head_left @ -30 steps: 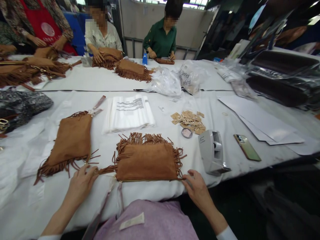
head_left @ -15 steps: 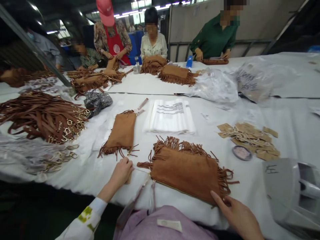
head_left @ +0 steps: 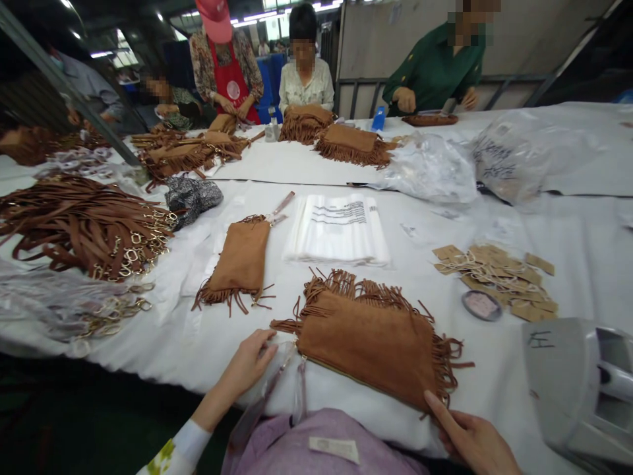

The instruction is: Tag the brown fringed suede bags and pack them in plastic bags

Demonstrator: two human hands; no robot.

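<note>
Two hands, fingers loose, left hand (head_left: 247,363) beside fringed pouch (head_left: 368,340), right hand (head_left: 469,439) touching its corner.

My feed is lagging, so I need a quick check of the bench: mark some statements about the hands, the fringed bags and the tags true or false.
1. The right hand touches the near right corner of the front fringed bag. True.
2. The left hand holds the second bag. False: it rests on the table at the front fringed bag's left end; the second bag lies apart, farther back.
3. The stack of plastic sleeves lies beyond the front fringed bag. True.
4. The paper tags lie left of the front fringed bag. False: they lie to its right.
</note>
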